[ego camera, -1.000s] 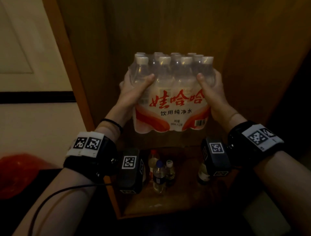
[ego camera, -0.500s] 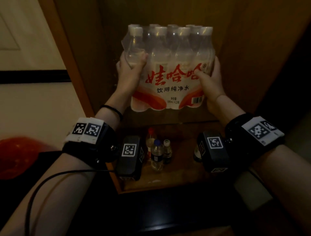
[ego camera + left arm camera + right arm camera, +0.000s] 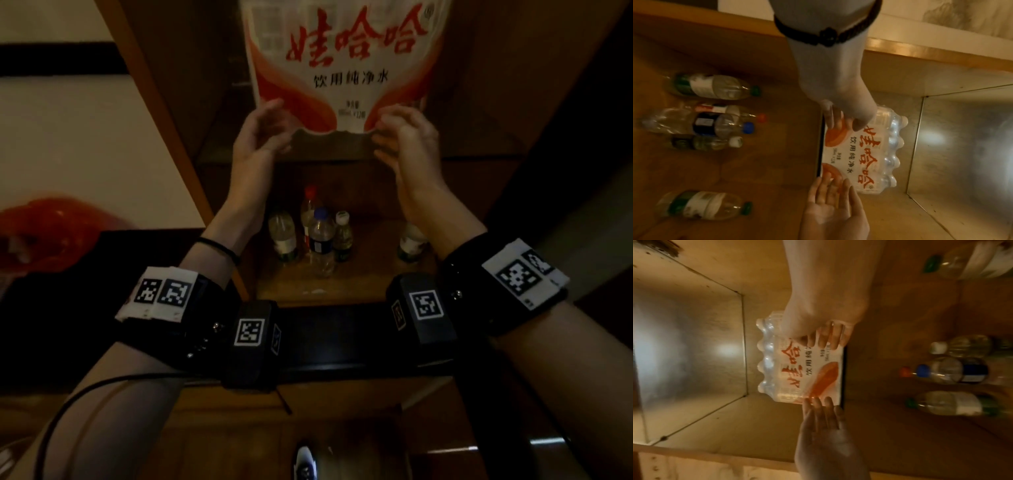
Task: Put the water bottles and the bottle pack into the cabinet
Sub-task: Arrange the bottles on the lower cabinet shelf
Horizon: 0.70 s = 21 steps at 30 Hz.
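The shrink-wrapped bottle pack with red lettering stands on the cabinet's upper shelf, near its front edge. My left hand touches the pack's lower left corner and my right hand its lower right corner. Neither hand grips it. The left wrist view shows the pack with my right hand flat, fingers straight against the wrap. In the right wrist view my left hand lies the same way. Several loose water bottles stand on the lower shelf.
A single bottle stands apart at the right of the lower shelf. The cabinet's wooden side panel rises at the left. A black surface lies in front of the cabinet, below my wrists. A red object sits far left.
The pack went up from chest height onto the upper shelf. Both hands left its sides and now touch its lower front corners with loose fingers.
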Available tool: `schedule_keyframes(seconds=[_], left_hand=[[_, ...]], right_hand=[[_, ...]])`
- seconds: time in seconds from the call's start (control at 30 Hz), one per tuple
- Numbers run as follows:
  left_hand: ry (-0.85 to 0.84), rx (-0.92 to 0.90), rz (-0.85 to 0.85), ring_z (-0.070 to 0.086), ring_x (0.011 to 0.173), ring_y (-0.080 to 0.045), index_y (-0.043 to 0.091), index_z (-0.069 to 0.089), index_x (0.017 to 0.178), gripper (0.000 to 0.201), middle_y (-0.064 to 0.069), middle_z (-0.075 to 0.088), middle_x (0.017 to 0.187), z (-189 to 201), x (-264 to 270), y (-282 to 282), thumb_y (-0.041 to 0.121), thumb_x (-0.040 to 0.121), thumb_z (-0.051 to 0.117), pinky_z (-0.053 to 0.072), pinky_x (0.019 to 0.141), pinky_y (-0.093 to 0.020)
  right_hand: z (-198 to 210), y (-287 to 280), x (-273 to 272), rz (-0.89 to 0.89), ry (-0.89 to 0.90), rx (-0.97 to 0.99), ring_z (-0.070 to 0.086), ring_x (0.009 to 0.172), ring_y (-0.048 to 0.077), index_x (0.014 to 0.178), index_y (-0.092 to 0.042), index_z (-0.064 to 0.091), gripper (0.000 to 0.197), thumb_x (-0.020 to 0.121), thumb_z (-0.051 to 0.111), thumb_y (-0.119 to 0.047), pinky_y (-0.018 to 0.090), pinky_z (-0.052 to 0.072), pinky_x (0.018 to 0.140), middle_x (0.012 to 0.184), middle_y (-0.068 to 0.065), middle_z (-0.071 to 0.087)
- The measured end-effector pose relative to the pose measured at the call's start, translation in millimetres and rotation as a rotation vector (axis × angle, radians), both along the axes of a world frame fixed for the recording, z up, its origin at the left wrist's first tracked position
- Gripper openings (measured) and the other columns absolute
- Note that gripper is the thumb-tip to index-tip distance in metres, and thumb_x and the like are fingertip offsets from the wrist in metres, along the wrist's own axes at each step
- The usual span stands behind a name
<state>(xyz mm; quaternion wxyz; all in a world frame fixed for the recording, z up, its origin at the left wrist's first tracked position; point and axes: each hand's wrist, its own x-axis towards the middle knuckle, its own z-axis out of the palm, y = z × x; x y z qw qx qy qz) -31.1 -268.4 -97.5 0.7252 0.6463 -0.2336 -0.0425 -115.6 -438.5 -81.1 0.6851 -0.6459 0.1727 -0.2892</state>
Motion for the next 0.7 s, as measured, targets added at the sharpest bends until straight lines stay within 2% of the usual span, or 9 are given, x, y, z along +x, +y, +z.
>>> schedule_keyframes(seconds=[0.07,0.1,0.27,0.37,0.47,0.53,0.6,0.67,0.7], left_hand=[[0.015,0.025,-0.078,0.061,0.096,-0.012,0.020,0.058,0.119,0.028,0.004,0.062,0.112,-12,-15,6,0.011,0.095,0.046,0.049,0.076,-0.023],[0.032,0.072,-0.125,0.062,0.088,-0.012,0.021,0.061,0.113,0.025,0.005,0.064,0.105,-18,-18,9,0.011,0.096,0.045,0.048,0.073,-0.024],[0.176,0.390,-0.248,0.060,0.088,-0.011,0.026,0.064,0.103,0.024,0.005,0.063,0.099,-61,-19,13,0.016,0.099,0.042,0.047,0.079,-0.028],[0.262,0.474,-0.114,0.058,0.098,-0.014,0.023,0.061,0.102,0.018,0.004,0.062,0.106,-90,-4,9,0.016,0.099,0.045,0.044,0.075,-0.022],[0.376,0.539,0.049,0.054,0.119,-0.024,0.025,0.059,0.106,0.015,-0.002,0.059,0.126,-117,21,7,0.020,0.096,0.049,0.043,0.094,-0.034],[0.405,0.550,0.093,0.053,0.120,-0.025,0.023,0.057,0.116,0.023,-0.001,0.057,0.122,-129,35,7,0.021,0.094,0.050,0.044,0.102,-0.040],[0.393,0.562,0.125,0.053,0.115,-0.020,0.019,0.053,0.126,0.032,0.000,0.055,0.116,-136,49,5,0.019,0.094,0.051,0.047,0.095,-0.036],[0.347,0.588,0.164,0.051,0.111,-0.016,0.018,0.048,0.133,0.039,-0.004,0.050,0.127,-140,64,1,0.018,0.095,0.052,0.047,0.086,-0.030],[0.337,0.607,0.175,0.049,0.114,-0.017,0.020,0.045,0.136,0.043,-0.006,0.044,0.135,-142,71,-1,0.020,0.094,0.053,0.048,0.087,-0.030]], right_hand=[[-20,7,-9,0.054,0.012,0.009,0.064,0.091,0.017,0.104,-0.017,0.062,0.015,0.094,0.050,-0.018,0.028,0.053,0.079,0.094,-0.001,0.064],[-32,9,-12,0.073,0.025,0.004,0.064,0.084,0.015,0.099,-0.018,0.062,0.013,0.095,0.049,-0.017,0.029,0.054,0.077,0.087,-0.001,0.064],[-82,12,-9,0.215,0.316,0.039,0.063,0.076,0.015,0.098,-0.022,0.061,0.010,0.097,0.051,-0.024,0.028,0.053,0.072,0.085,-0.001,0.064],[-106,10,6,0.334,0.555,0.001,0.063,0.088,0.017,0.109,-0.022,0.059,0.015,0.096,0.054,-0.027,0.029,0.054,0.077,0.099,-0.001,0.064],[-126,8,23,0.389,0.661,-0.053,0.057,0.107,0.019,0.118,-0.022,0.056,0.022,0.096,0.054,-0.022,0.027,0.052,0.079,0.122,0.001,0.055],[-140,6,36,0.404,0.687,-0.111,0.051,0.114,0.018,0.127,-0.021,0.051,0.033,0.094,0.057,-0.022,0.029,0.049,0.085,0.131,0.001,0.050],[-152,5,53,0.400,0.676,-0.196,0.048,0.120,0.016,0.136,-0.023,0.044,0.049,0.091,0.062,-0.024,0.031,0.045,0.090,0.138,-0.001,0.045],[-160,4,71,0.366,0.649,-0.284,0.045,0.126,0.016,0.141,-0.023,0.038,0.061,0.087,0.067,-0.027,0.031,0.043,0.095,0.142,0.001,0.041],[-164,3,80,0.352,0.644,-0.320,0.044,0.129,0.018,0.143,-0.023,0.037,0.065,0.086,0.068,-0.027,0.033,0.043,0.100,0.143,0.003,0.040]])
